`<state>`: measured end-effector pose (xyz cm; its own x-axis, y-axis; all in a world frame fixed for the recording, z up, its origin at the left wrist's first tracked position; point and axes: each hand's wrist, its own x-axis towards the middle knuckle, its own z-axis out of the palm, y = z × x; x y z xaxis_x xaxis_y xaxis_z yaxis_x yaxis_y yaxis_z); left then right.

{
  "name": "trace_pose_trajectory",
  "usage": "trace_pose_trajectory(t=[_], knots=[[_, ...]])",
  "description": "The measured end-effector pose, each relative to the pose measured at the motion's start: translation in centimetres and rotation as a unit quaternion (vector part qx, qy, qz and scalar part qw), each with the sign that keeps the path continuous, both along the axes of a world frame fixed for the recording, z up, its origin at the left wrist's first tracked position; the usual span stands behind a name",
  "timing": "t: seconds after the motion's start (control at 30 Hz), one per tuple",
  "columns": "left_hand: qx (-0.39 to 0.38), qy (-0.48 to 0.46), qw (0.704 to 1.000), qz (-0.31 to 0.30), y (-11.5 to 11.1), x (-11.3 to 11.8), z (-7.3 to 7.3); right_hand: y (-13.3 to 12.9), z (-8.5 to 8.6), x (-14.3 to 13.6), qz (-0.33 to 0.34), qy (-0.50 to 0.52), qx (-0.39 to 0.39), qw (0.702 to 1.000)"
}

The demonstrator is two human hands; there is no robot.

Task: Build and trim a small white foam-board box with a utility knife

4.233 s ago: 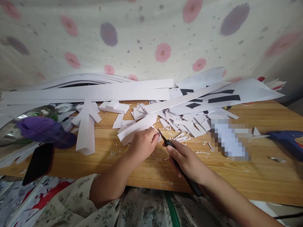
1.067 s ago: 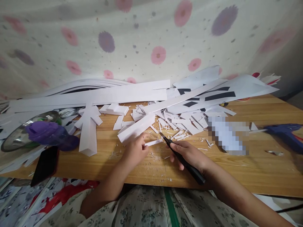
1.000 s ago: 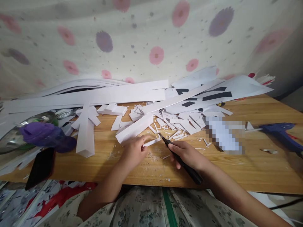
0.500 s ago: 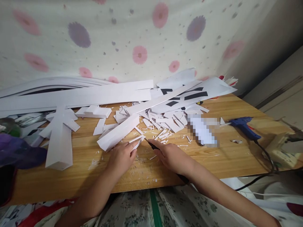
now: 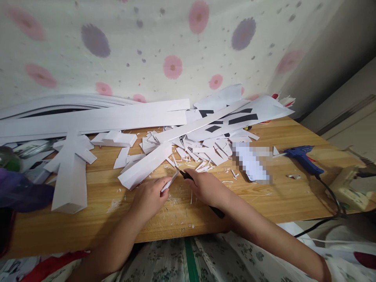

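Above the wooden table, a slim, straight-edged white strip, slanted.

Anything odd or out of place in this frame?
Yes: on the table, a pixelated patch masks something, so I can't tell what it is. White scraps also lie strewn untidily beyond the right hand.

Brown wooden surface: passable lane between right forearm and blue plastic glue gun. Obstacles: heaped white card offcuts, centre; white box-section beam, left.
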<state>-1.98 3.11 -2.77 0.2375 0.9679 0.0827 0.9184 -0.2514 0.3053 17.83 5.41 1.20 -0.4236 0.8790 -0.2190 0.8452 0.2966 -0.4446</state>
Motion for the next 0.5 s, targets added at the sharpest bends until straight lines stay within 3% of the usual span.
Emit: trace_pose_trajectory(t=[0.17, 0.5], knots=[[0.020, -0.004, 1.000, -0.004, 0.1, -0.3, -0.5, 0.6, -0.1, 0.4, -0.028, -0.016, -0.002, 0.999], [0.020, 0.022, 0.999, 0.020, 0.6, -0.3, -1.2, 0.1, 0.0, 0.6, -0.003, 0.003, -0.005, 1.000]])
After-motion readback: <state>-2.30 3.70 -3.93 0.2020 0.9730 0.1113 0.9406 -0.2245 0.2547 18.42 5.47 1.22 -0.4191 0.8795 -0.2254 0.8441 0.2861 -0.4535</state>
